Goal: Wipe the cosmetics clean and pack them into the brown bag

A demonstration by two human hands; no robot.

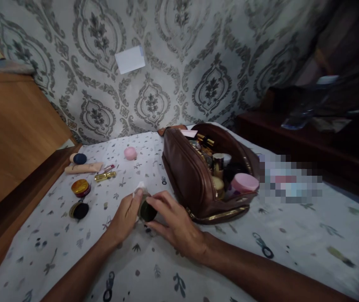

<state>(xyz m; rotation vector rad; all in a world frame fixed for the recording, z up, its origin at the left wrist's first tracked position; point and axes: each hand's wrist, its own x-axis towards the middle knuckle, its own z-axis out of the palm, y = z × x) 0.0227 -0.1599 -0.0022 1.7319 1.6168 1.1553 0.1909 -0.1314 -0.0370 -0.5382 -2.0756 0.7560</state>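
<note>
Low over the patterned sheet, my right hand (177, 224) grips a small dark green round jar (148, 211) between thumb and fingers. My left hand (125, 216) is closed on a crumpled white tissue (140, 187), pressed against the jar's left side. Just right of my hands stands a brown leather toiletry bag (184, 167), unzipped. Inside it are a pink-lidded jar (245, 183), a gold-and-white bottle (218, 163) and other cosmetics.
On the left lie a beige tube (83, 168), a gold lipstick-like tube (105, 176), an amber-lidded jar (80, 188), a black-topped round item (81, 210) and a dark blue-capped item (80, 158). Farther back sits a pink round item (130, 153). A wooden panel (15, 134) borders the left.
</note>
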